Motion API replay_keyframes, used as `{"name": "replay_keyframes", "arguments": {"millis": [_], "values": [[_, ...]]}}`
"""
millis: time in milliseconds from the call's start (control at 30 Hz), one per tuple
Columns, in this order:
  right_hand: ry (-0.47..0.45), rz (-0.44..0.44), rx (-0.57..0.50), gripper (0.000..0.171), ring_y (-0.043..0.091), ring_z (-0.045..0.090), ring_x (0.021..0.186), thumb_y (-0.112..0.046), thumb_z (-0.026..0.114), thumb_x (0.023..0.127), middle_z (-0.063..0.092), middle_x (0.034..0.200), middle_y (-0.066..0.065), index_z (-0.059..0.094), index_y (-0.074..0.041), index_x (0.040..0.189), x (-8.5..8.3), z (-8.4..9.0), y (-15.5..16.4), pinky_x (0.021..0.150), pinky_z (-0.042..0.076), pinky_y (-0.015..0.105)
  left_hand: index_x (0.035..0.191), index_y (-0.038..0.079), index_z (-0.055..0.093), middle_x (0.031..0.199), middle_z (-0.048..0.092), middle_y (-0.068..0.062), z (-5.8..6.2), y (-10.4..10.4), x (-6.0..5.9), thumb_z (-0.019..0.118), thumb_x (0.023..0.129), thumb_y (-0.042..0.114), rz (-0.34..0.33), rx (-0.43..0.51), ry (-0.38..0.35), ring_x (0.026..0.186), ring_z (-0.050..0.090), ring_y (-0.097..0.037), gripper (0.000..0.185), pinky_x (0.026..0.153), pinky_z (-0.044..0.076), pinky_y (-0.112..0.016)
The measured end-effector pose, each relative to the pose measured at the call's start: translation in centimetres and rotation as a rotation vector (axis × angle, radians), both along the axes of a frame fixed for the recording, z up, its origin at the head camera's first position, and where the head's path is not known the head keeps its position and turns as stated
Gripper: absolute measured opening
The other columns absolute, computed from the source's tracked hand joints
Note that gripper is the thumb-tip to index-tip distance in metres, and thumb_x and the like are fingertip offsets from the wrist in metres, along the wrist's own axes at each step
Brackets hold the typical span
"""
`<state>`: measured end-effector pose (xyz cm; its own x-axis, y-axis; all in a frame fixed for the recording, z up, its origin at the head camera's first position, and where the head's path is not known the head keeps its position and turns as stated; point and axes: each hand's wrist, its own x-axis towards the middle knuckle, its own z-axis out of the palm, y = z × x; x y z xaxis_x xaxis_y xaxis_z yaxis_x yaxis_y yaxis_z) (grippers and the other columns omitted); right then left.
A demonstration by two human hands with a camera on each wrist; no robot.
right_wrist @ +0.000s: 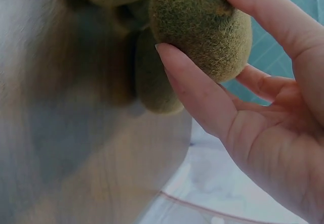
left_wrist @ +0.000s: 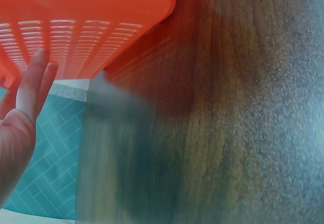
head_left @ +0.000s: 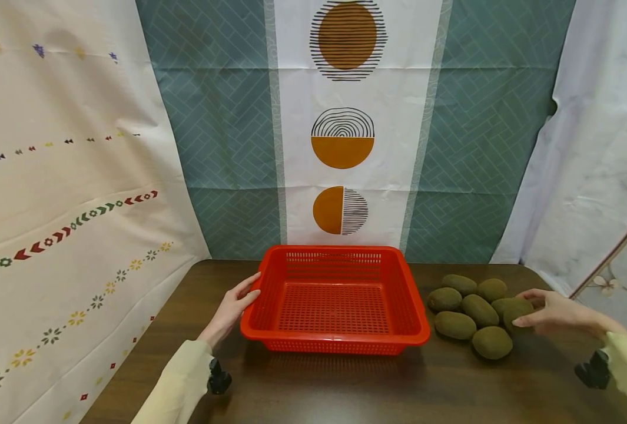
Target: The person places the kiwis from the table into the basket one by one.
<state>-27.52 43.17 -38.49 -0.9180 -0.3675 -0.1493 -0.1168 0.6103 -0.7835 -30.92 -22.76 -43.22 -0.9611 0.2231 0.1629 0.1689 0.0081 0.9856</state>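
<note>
A red plastic basket (head_left: 334, 306) with slotted walls stands in the middle of the table. My left hand (head_left: 235, 303) touches its left side near the rim; in the left wrist view the fingers (left_wrist: 31, 85) lie fairly straight against the slotted wall. Over on the right, several brown fuzzy kiwis (head_left: 480, 310) lie in a loose cluster. At that cluster's right edge my right hand (head_left: 554, 309) holds one kiwi (right_wrist: 202, 27) between thumb and fingers. Another kiwi (right_wrist: 154, 77) shows just behind it in the right wrist view.
The dark wooden table (head_left: 334, 391) reaches back to a green and white patterned curtain (head_left: 223, 135). A cream cloth (head_left: 69, 206) hangs at the left, and a marble-patterned cloth (head_left: 604, 159) at the right. One kiwi (head_left: 492, 343) lies nearest the front.
</note>
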Motion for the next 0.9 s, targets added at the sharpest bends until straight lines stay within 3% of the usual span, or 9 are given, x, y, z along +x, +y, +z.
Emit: {"name": "replay_keyframes", "arguments": {"millis": [233, 500, 567, 767, 900], "values": [[0.092, 0.05, 0.047, 0.065, 0.019, 0.06, 0.076, -0.012, 0.067, 0.081, 0.042, 0.114, 0.035, 0.03, 0.017, 0.126, -1.0, 1.3, -1.5, 0.061, 0.052, 0.037, 0.14, 0.009, 0.033, 0.132, 0.04, -0.022, 0.4, 0.2, 0.3, 0.053, 0.092, 0.015, -0.007, 0.01, -0.025, 0.104, 0.052, -0.038, 0.053, 0.077, 0.048, -0.042], [0.246, 0.106, 0.182, 0.068, 0.042, 0.048, 0.103, -0.021, 0.074, 0.076, 0.046, 0.118, 0.03, 0.04, 0.007, 0.128, -2.5, 3.3, -3.6, 0.066, 0.049, 0.031, 0.14, 0.004, 0.031, 0.133, 0.038, -0.024, 1.9, 0.7, 1.4, 0.051, 0.093, 0.009, -0.013, 0.017, -0.054, 0.108, 0.048, -0.041, 0.052, 0.078, 0.047, -0.041], [0.253, 0.123, 0.177, 0.068, 0.043, 0.046, 0.105, -0.021, 0.074, 0.076, 0.046, 0.12, 0.028, 0.04, 0.006, 0.129, -2.8, 3.7, -4.2, 0.068, 0.048, 0.031, 0.14, 0.005, 0.03, 0.134, 0.037, -0.024, 1.8, 0.7, 1.3, 0.051, 0.093, 0.01, -0.014, 0.018, -0.053, 0.108, 0.048, -0.041, 0.052, 0.079, 0.047, -0.041], [0.288, 0.219, 0.105, 0.064, 0.021, 0.051, 0.102, -0.017, 0.074, 0.076, 0.052, 0.118, 0.017, 0.043, 0.001, 0.128, -4.2, 4.9, -6.3, 0.076, 0.046, 0.028, 0.139, 0.01, 0.035, 0.132, 0.041, -0.021, 0.4, 0.3, 0.3, 0.054, 0.092, 0.015, 0.017, 0.006, -0.029, 0.106, 0.051, -0.037, 0.051, 0.078, 0.048, -0.04], [0.328, 0.231, 0.131, 0.066, 0.027, 0.043, 0.112, -0.023, 0.076, 0.073, 0.047, 0.125, 0.017, 0.046, -0.005, 0.129, -5.1, 5.7, -8.0, 0.082, 0.042, 0.04, 0.139, 0.012, 0.037, 0.131, 0.042, -0.02, -0.1, 0.2, 0.0, 0.055, 0.091, 0.018, 0.033, -0.007, -0.005, 0.104, 0.053, -0.035, 0.052, 0.078, 0.048, -0.04]]}}
